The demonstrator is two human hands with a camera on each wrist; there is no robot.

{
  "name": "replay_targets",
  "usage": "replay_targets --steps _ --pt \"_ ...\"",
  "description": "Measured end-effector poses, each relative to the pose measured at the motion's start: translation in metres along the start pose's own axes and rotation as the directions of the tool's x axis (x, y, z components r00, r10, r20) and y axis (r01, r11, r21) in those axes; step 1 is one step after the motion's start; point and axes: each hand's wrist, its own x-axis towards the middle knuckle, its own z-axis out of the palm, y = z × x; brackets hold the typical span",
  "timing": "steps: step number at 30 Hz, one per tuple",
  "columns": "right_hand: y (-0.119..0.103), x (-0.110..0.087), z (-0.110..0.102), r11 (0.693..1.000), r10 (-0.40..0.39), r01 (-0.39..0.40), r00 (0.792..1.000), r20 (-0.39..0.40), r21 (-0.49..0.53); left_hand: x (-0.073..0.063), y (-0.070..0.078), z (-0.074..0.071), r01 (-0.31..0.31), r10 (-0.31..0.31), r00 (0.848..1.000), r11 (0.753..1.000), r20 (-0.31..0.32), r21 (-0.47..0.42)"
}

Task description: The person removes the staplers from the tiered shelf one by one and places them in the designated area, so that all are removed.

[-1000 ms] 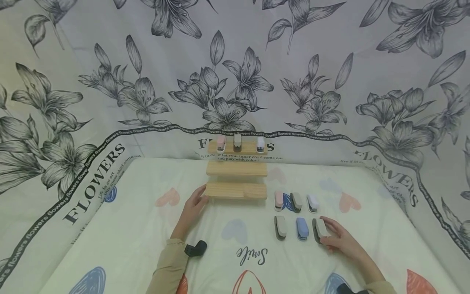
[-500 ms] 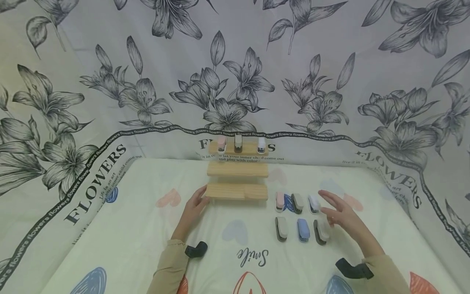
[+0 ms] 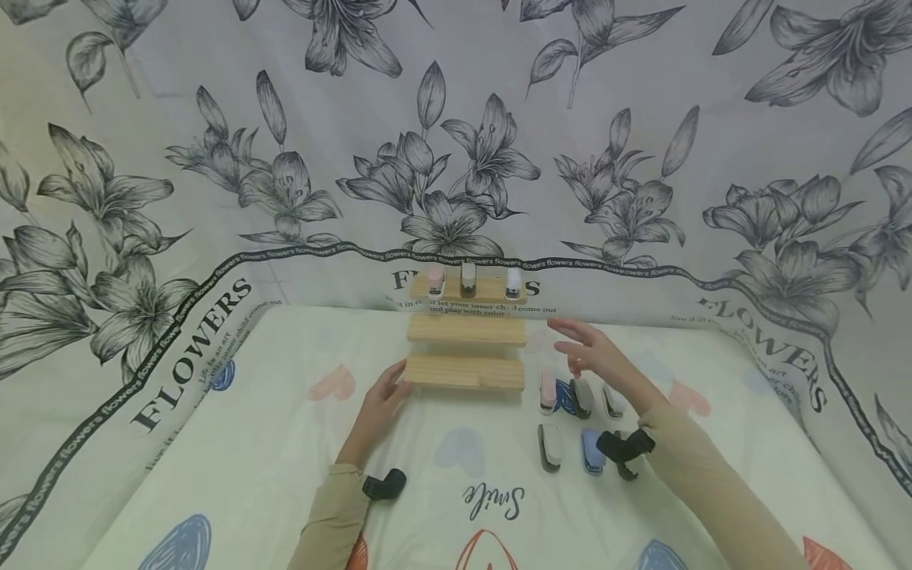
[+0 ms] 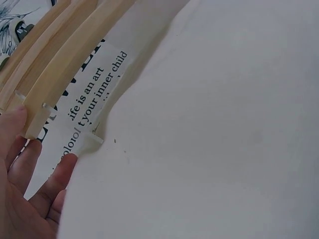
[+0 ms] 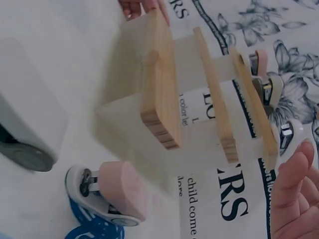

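Observation:
My left hand [image 3: 378, 412] holds the left end of the lowest step of a three-tier wooden display rack [image 3: 463, 372], thumb against the wood in the left wrist view. My right hand [image 3: 597, 348], fingers extended and holding nothing, hovers right of the rack. On the top tier stand a pink stapler [image 3: 436, 279], a grey stapler [image 3: 468, 277] and a white stapler [image 3: 513, 282]. Below my right hand lie two rows: a pink stapler [image 3: 548, 390], a grey one and a white one behind; a light grey stapler [image 3: 550, 446], a blue stapler [image 3: 592, 450] and a partly hidden grey one in front.
A pale cloth [image 3: 285, 475] printed with hearts covers the surface. Flower-patterned fabric [image 3: 641, 198] hangs behind the rack. A black wrist camera [image 3: 625, 446] on my right arm covers part of the front-row grey stapler.
My right hand has left the front-row grey stapler at the right and moved up and left over the back row toward the rack. My left hand stays at the rack's end.

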Motion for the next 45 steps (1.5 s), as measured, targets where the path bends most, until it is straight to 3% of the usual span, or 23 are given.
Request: replay_targets --steps 5,11,14,18,22,27,32,35,45 --pt "-0.018 0.023 0.007 0.996 -0.087 0.086 0.996 0.007 0.021 -0.001 0.0 0.002 -0.006 0.006 1.0 1.0 0.007 -0.009" --pt "-0.043 0.044 0.014 0.997 -0.068 0.065 0.997 -0.042 -0.051 -0.003 0.001 0.0 -0.008 0.008 1.0 1.0 0.011 0.002" --pt "-0.04 0.061 0.012 0.998 -0.064 0.064 0.992 -0.107 0.001 -0.001 0.0 -0.002 0.001 -0.001 1.0 1.0 0.0 0.007" --pt "-0.025 0.083 0.012 0.985 -0.049 0.08 0.98 -0.191 0.156 0.0 -0.002 -0.003 0.006 -0.006 1.0 1.0 -0.004 -0.002" --pt "-0.016 0.096 0.017 0.976 -0.021 0.064 0.979 -0.204 0.21 -0.001 -0.003 -0.001 0.003 -0.003 1.0 1.0 0.011 -0.004" --pt "-0.027 0.1 0.022 0.983 -0.003 0.03 0.99 -0.143 0.184 -0.001 -0.001 -0.001 0.018 -0.018 1.0 1.0 -0.001 0.01" --pt "-0.045 0.092 0.024 0.985 0.006 0.013 0.994 -0.108 0.173 -0.006 0.021 -0.002 0.016 -0.016 1.0 1.0 0.024 -0.002" --pt "-0.041 0.096 0.023 0.983 0.02 0.001 0.994 -0.112 0.182 -0.009 0.031 -0.003 0.0 0.0 1.0 1.0 0.028 -0.003" --pt "-0.02 0.108 0.024 0.983 0.006 0.019 0.991 -0.13 0.185 -0.01 0.032 -0.002 0.022 -0.021 0.999 1.0 0.027 -0.012"
